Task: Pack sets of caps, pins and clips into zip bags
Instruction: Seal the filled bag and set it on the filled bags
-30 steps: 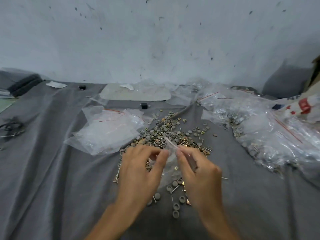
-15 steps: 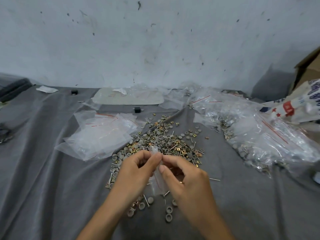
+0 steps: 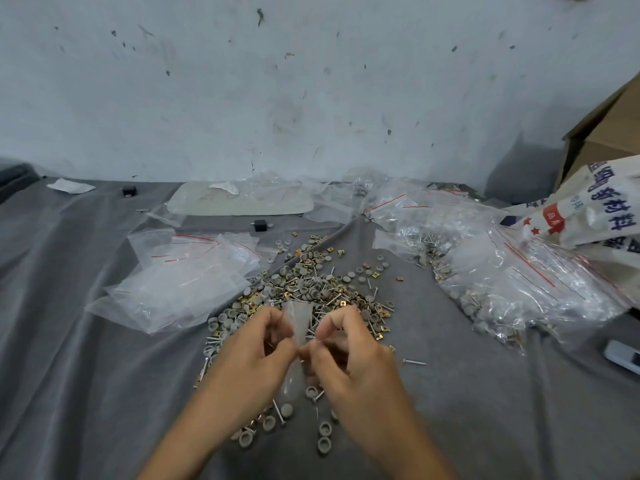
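Both hands pinch one small clear zip bag [image 3: 298, 320] between them, left hand [image 3: 258, 355] and right hand [image 3: 349, 362] close together, just above the loose pile of caps, pins and clips [image 3: 311, 289].

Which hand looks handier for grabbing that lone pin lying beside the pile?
Probably the right hand: the pin lies on its outer side, and the left hand, also pinching the zip bag, would have to cross over.
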